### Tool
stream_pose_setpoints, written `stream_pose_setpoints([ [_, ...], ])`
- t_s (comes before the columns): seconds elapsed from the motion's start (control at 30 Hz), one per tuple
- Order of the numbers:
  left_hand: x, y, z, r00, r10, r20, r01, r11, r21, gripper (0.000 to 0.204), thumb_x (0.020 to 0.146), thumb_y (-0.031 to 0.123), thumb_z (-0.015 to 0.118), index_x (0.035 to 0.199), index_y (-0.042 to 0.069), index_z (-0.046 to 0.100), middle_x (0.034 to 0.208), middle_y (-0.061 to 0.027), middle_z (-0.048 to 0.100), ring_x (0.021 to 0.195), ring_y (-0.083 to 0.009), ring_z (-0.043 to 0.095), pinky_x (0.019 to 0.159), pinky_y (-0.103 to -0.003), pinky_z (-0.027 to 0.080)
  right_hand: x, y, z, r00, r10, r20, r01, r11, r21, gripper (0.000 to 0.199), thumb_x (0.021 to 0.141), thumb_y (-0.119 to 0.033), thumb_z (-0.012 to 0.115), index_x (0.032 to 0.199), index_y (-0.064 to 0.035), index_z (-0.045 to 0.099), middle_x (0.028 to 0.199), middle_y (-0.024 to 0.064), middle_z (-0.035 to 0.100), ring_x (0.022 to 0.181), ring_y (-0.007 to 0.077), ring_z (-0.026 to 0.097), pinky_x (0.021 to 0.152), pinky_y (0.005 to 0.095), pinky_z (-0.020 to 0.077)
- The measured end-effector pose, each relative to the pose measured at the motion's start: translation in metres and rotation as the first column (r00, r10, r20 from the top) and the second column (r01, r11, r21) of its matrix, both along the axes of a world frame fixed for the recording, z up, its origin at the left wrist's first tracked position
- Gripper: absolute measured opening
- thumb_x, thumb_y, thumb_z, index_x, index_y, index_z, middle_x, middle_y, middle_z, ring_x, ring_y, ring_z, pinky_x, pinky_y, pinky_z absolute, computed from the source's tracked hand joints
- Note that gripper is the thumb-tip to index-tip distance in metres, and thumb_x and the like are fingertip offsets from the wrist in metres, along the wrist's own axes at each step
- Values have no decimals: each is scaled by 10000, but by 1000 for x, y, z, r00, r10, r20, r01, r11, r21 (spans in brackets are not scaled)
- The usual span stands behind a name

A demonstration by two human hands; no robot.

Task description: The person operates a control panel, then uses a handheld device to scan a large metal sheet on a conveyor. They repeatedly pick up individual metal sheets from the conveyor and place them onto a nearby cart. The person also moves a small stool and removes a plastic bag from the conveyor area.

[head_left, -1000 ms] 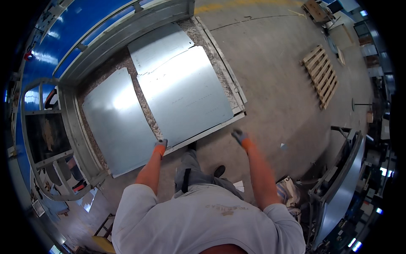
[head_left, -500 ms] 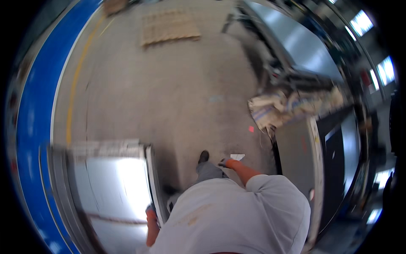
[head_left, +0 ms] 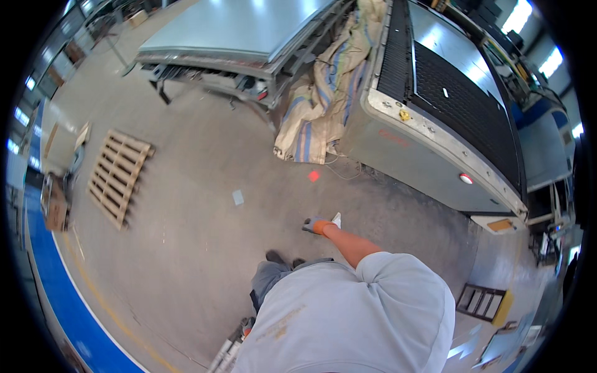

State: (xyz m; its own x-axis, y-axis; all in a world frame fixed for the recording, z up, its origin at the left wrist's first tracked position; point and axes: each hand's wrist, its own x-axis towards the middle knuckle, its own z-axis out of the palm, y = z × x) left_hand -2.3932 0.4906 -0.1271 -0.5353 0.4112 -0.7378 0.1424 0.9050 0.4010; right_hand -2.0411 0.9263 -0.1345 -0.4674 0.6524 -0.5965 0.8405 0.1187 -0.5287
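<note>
My right hand (head_left: 316, 225), in a grey and orange glove, hangs over the floor in front of me. Its fingers are loosely bent and apart, with nothing seen in them. Just beside the wrist shows a white piece of paper (head_left: 337, 219), partly covered by the hand and apparently lying on the floor. My left hand (head_left: 247, 326), also gloved, is low at my side and mostly hidden by my shirt. It is close to the end of a pale, narrow edge (head_left: 225, 354) cut off by the picture; whether it touches it, I cannot make out.
A wooden pallet (head_left: 118, 177) lies at left, near a cardboard box (head_left: 56, 202). Ahead, sheet metal (head_left: 230, 28) rests on a metal frame. Woven sacking (head_left: 317, 118) lies between it and a grey machine (head_left: 398, 146) at right. A step stool (head_left: 485, 303) stands behind right.
My view has swung right. The sacking and machine now lie ahead and to the right, and the pallet has shifted left. The shiny panel by my left hand has left the picture.
</note>
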Motion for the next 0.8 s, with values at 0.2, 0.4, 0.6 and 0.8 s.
stream_pose_setpoints([
  [0.2,-107,235,-27,992,-96,-78,99,995,34,261,961,255,638,960,-1,691,863,-104,726,769,-239,659,666,-398,525,91,92,-6,875,-451,174,458,889,1,504,899,-477,555,1184,-93,713,1237,181,680,1143,385,632,984,436,493],
  [0.4,-204,608,-9,962,-69,-265,220,773,596,317,957,255,666,1024,-51,719,980,-154,745,872,-245,687,793,-378,547,150,176,42,627,-779,22,767,622,157,441,877,-428,608,1136,-96,740,1142,186,715,1093,348,674,917,425,521],
  [0.6,-137,1009,161,910,-334,-247,370,382,847,376,989,99,613,1339,-37,597,1318,-158,647,1202,-218,611,1037,-326,474,186,287,81,270,-913,-306,949,198,247,377,874,-364,708,1114,-77,743,1045,148,750,958,283,714,844,368,539],
  [0.8,41,1254,232,825,-502,-258,394,184,901,416,966,53,631,1375,-1,574,1337,-144,636,1225,-213,591,1054,-328,454,277,434,69,-122,-802,-585,964,-236,123,324,890,-286,725,1120,-58,740,957,127,757,835,164,699,772,316,545],
])
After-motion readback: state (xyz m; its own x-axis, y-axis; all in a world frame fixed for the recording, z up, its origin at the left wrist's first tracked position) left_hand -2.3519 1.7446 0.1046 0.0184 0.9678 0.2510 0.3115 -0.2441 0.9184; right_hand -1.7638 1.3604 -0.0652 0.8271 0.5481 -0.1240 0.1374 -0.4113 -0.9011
